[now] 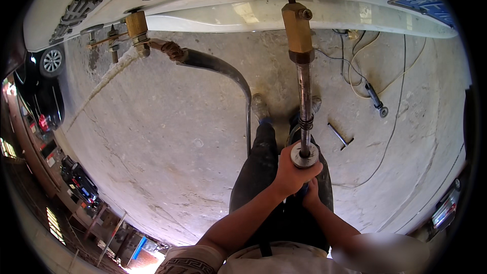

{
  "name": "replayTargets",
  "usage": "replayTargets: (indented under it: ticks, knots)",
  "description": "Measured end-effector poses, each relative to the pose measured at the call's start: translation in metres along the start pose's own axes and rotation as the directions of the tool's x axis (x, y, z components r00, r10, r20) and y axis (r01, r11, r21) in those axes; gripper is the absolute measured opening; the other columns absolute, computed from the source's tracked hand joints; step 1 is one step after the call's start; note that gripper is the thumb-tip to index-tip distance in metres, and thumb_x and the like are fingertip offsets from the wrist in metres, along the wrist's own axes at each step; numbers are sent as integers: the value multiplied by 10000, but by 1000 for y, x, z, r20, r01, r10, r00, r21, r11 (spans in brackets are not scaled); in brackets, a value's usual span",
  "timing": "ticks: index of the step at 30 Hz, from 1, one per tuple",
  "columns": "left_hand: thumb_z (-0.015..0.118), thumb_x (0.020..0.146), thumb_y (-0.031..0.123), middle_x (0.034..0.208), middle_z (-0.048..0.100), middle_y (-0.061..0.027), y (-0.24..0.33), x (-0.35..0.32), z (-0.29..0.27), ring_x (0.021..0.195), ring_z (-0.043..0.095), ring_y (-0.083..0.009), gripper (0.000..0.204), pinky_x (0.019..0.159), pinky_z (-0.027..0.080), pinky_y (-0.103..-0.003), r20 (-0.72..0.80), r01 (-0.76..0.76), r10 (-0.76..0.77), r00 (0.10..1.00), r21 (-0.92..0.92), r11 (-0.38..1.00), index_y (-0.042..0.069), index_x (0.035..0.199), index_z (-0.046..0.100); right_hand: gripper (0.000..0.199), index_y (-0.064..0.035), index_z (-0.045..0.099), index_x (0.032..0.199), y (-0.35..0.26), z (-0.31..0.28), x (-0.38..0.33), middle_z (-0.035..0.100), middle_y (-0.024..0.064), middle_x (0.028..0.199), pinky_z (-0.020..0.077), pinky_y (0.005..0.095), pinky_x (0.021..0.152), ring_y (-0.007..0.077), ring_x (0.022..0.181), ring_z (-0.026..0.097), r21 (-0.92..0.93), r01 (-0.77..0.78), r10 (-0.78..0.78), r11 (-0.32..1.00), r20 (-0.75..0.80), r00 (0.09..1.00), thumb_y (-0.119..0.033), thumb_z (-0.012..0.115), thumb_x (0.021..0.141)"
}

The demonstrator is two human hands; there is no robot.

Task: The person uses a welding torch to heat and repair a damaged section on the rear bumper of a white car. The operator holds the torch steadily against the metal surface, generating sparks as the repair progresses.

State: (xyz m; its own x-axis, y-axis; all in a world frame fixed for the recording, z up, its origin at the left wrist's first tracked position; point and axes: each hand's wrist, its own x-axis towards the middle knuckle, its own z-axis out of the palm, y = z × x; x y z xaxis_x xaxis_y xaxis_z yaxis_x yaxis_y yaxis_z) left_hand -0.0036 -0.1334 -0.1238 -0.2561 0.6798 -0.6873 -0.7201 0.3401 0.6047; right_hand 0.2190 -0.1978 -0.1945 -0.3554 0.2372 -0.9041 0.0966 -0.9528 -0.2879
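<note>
A steel rod is aligned straight back from the brass block; its round weight, well apart from the block, is clasped by the nearer left hand; the hold of the right hand cannot be told.

One head-worn fisheye looks steeply down, left grip near, floor beyond.

Vehicle workshop: white car body, T-handled tool, cables, concrete floor.

Rod shiny metal w/ rusty areas, block brass-type metal, floor rough conc., bumper glossy.
</note>
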Motion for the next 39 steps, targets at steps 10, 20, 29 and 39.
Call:
replayTargets:
  ticks: [10,20,29,39]
  knots:
    - [736,762,3,771,606,10,4,0,2,712,577,-69,171,660,484,-253,6,-2,2,1000,-5,1000,39,857,598,481,41,543,1256,3,-4,2,650,99,1165,485,301,906,169,1041,640,24,2,-2,1000,11,1000,-371,474,1018]
    - [743,776,18,758,605,24,8,3,2,697,567,-55,165,638,476,-252,20,9,-9,1000,3,1000,42,857,601,380,-44,553,1027,-6,7,4,634,106,798,512,344,536,218,616,642,-72,11,-13,997,-28,1000,-398,418,1011]
    - [749,771,11,734,613,-21,63,26,6,658,599,-106,172,607,494,-275,88,93,-81,993,-136,986,41,828,589,439,0,586,1188,-12,3,1,668,78,1011,509,270,761,141,874,652,-148,-38,44,988,40,998,-391,480,1021]
    - [730,777,-6,758,613,-16,13,7,-4,669,590,-93,171,599,480,-267,161,100,-77,984,-135,986,42,838,577,406,-61,579,1017,-11,14,3,623,74,767,491,317,534,200,586,612,-104,26,-27,994,-7,1000,-434,419,1021]
